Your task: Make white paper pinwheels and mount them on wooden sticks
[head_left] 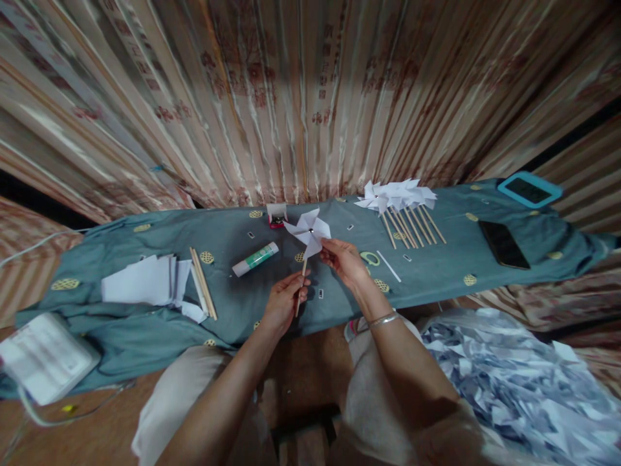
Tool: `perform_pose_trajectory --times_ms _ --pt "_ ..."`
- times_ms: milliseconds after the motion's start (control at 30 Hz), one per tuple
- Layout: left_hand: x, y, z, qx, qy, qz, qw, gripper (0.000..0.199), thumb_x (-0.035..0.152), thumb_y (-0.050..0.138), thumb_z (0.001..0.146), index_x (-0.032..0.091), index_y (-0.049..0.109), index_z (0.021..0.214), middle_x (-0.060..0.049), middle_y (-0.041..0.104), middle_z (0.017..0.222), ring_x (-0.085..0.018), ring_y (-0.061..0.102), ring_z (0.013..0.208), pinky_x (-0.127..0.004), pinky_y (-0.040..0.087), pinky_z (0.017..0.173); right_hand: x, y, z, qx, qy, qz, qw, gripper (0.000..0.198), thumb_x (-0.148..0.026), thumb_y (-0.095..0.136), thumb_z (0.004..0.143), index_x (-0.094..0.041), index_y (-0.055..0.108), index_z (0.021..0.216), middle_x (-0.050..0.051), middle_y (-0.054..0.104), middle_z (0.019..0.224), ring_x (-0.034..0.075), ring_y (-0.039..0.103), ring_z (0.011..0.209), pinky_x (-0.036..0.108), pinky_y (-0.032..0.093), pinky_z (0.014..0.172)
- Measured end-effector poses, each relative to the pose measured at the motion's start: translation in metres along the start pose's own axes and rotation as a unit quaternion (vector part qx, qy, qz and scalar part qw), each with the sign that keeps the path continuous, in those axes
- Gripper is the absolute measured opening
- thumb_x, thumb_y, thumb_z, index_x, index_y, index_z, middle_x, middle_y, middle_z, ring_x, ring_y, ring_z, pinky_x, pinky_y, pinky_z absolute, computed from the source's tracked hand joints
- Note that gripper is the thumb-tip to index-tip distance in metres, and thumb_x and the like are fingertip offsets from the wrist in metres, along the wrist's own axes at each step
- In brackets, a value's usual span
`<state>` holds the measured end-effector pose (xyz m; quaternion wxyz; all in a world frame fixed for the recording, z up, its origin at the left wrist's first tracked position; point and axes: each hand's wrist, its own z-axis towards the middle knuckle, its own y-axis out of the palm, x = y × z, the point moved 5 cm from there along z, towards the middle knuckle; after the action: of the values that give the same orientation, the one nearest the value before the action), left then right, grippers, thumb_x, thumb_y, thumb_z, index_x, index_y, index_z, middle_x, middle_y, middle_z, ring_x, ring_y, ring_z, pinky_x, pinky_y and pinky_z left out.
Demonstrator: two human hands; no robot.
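A white paper pinwheel with a dark pin at its centre is held up over the middle of the cloth. My left hand is closed around its thin wooden stick. My right hand has its fingers at the pinwheel's lower right blade, pinching the paper edge. Just left of the pinwheel lies a glue stick with a green label. Behind that stands a small open red box with dark pins inside. Green-handled scissors and a white strip lie right of my right hand.
Several finished pinwheels lie in a row at back right. A black phone and a blue-framed device are farther right. Paper sheets and wooden sticks lie left, near a white box. Paper pieces heap at lower right.
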<state>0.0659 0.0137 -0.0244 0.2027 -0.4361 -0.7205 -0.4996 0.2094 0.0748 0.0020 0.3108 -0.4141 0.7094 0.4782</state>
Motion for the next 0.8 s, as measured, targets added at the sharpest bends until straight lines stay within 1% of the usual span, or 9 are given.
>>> perform_pose_trajectory --times_ms 133,367,600,700,800 --pt "-0.0004 0.0001 0.0004 -0.008 0.002 0.001 1.0 0.022 0.021 0.079 0.066 0.011 0.076 0.085 -0.001 0.061 0.066 -0.005 0.044 0.05 -0.02 0.034 0.048 0.0009 0.0008 0.0003 -0.005 0.007 -0.004 1.0 0.028 -0.032 0.09 0.052 -0.018 0.068 0.059 -0.003 0.065 0.056 0.008 0.054 0.051 0.022 0.042 0.05" --pt "-0.0011 -0.0001 0.0007 -0.01 0.007 -0.004 1.0 0.029 0.024 0.083 0.061 0.01 0.076 0.086 0.0 0.061 0.065 -0.004 0.043 0.049 -0.019 0.032 0.047 0.0039 0.0033 0.0001 -0.017 0.011 -0.021 1.0 0.026 -0.035 0.089 0.054 -0.018 0.072 0.062 0.0 0.07 0.06 0.008 0.056 0.051 0.02 0.044 0.049" --pt "-0.001 -0.0002 0.0006 -0.01 0.003 0.003 1.0 0.025 0.023 0.08 0.064 0.013 0.077 0.086 0.0 0.061 0.067 -0.004 0.042 0.05 -0.019 0.033 0.048 0.0062 0.0042 0.0001 -0.016 0.008 -0.029 0.999 0.025 -0.036 0.089 0.056 -0.018 0.072 0.062 0.001 0.072 0.06 0.008 0.055 0.05 0.021 0.043 0.048" --pt "-0.0015 -0.0001 0.0006 -0.01 0.003 0.0 1.0 0.028 0.024 0.082 0.062 0.012 0.077 0.086 0.0 0.061 0.066 -0.004 0.042 0.049 -0.019 0.032 0.047 0.0069 0.0045 0.0002 -0.021 0.012 -0.031 0.999 0.027 -0.038 0.09 0.053 -0.019 0.073 0.062 0.001 0.073 0.062 0.009 0.056 0.051 0.021 0.043 0.049" --pt "-0.0015 0.0001 0.0009 -0.009 0.007 -0.002 1.0 0.033 0.026 0.085 0.058 0.011 0.077 0.086 0.0 0.062 0.065 -0.004 0.043 0.049 -0.019 0.032 0.047 0.0072 0.0053 0.0002 -0.03 0.012 -0.041 0.999 0.032 -0.043 0.092 0.049 -0.019 0.074 0.063 0.001 0.074 0.063 0.01 0.056 0.051 0.022 0.043 0.047"
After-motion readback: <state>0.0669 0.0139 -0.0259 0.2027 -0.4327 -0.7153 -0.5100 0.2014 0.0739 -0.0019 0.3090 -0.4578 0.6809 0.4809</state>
